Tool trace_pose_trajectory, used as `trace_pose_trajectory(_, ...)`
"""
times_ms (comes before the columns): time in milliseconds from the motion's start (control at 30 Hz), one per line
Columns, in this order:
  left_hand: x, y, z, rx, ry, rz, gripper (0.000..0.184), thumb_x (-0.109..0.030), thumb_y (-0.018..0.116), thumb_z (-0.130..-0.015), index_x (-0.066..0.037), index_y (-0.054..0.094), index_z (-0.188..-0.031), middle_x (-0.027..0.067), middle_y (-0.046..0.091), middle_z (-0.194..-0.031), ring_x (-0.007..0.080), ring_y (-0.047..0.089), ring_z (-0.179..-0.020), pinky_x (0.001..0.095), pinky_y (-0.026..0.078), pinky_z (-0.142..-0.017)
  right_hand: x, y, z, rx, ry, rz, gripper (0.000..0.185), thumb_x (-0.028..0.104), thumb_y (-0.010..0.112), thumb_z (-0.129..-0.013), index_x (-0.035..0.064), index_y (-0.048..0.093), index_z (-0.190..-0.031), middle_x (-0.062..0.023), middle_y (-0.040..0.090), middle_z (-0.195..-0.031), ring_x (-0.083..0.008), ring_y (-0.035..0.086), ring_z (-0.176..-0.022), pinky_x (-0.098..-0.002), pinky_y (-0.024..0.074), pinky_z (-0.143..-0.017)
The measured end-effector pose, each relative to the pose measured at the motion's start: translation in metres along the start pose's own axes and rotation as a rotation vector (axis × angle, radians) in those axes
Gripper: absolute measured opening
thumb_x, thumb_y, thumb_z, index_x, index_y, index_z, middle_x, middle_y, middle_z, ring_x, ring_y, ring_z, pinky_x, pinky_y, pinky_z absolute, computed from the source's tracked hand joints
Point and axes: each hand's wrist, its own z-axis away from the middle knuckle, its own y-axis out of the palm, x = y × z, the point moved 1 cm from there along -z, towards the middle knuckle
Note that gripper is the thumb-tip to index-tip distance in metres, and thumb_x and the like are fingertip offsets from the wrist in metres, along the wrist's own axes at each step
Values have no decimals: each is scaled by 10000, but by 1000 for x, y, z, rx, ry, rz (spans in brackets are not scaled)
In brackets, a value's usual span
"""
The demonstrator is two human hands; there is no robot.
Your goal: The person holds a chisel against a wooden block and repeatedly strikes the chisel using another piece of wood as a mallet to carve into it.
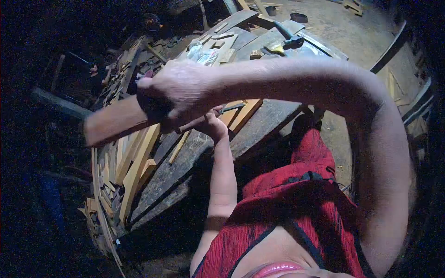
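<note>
My right hand (178, 88) reaches across the upper middle, closed round a thick wooden block (116, 121) that points left and is blurred. Beneath and just right of it, my left hand (215, 124) grips a chisel-like tool (192, 124). The handle points left, and its dark narrow blade extends right over a light wooden piece (245, 113) on the grey worktop (264, 125). My right hand and the block hang nearer the camera and hide part of the bench. Whether the block touches the handle cannot be made out.
Long light wood strips (139, 171) lie at the worktop's left side. Cut pieces and a clear plastic bag (204, 53) are farther back, with a blue-and-black tool (291, 39) at the back right. Dark round containers (299, 17) stand on the floor beyond.
</note>
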Motion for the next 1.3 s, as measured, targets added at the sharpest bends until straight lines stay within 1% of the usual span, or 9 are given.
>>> trace_pose_trajectory(67, 10, -13, -6, 23, 158, -176, 810, -223, 637, -760, 9, 130, -1348, 202, 455, -1157, 249, 569, -917, 344, 516, -712, -5, 17, 15, -341, -46, -273, 569, 375, 719, -604, 57, 485, -1013, -176, 585, -701, -335, 628, -682, -416, 513, -599)
trace_pose_trajectory(167, 2, -6, -5, -33, 620, -584, 712, -270, 648, -769, 25, 266, -1292, 191, 472, -1137, 219, 577, -896, 340, 519, -692, -21, 25, 19, -80, 5, -94, 518, 409, 694, -625, 40, 514, -941, -179, 593, -723, -333, 631, -724, -424, 512, -599)
trace_pose_trajectory(300, 67, -32, -20, -8, 86, 8, 474, -333, 586, -762, -72, 451, -1133, 63, 578, -907, 142, 548, -610, 258, 449, -542, -19, 10, 15, -138, -33, -32, 489, 362, 700, -610, 15, 504, -893, -197, 594, -738, -361, 618, -731, -439, 505, -644)
trace_pose_trajectory(433, -8, 15, 5, 2, 257, -23, 585, -329, 609, -798, -19, 353, -1224, 157, 442, -1175, 214, 515, -956, 357, 460, -803, -6, 15, 29, -233, 20, -248, 567, 291, 713, -599, 12, 443, -1012, -188, 596, -725, -361, 618, -730, -444, 497, -638)
trace_pose_trajectory(567, 36, -12, -10, 24, 177, 18, 421, -285, 594, -819, -41, 396, -1099, 153, 494, -1075, 208, 555, -866, 348, 483, -737, -36, 33, 32, 354, 181, -12, 483, 280, 716, -585, 14, 546, -951, -174, 605, -733, -328, 624, -730, -417, 493, -644)
trace_pose_trajectory(667, 13, 3, 0, 34, 125, 27, 248, -225, 576, -827, -68, 412, -925, 117, 535, -878, 177, 567, -690, 302, 476, -605, -69, 25, 55, -1, 384, -307, 495, 338, 737, -559, 21, 576, -903, -142, 617, -773, -297, 610, -743, -405, 472, -654)
trace_pose_trajectory(767, -35, 32, 12, 23, 97, 44, 187, -157, 566, -820, -77, 396, -821, 79, 524, -705, 158, 554, -578, 258, 443, -523, -109, 55, 99, -216, 689, -939, 376, 228, 725, -667, 33, 535, -926, -21, 532, -660, -79, 476, -475, -240, 360, -394)
trace_pose_trajectory(967, -26, 35, 3, 48, 111, 82, 191, -116, 584, -803, -74, 399, -823, 69, 526, -592, 158, 546, -523, 244, 420, -506, -156, 147, 194, -203, 1162, -1279, 298, 297, 725, -674, 49, 610, -795, 0, 489, -609, -125, 495, -568, -289, 389, -485)
trace_pose_trajectory(1300, -27, 55, -10, 223, 49, 159, 183, -57, 586, -796, -82, 405, -814, 55, 487, -551, 168, 507, -466, 317, 483, -498, -160, 206, 232, -508, 877, -1728, 215, 210, 673, -718, 76, 571, -852, 10, 518, -689, -105, 502, -588, -238, 408, -519)
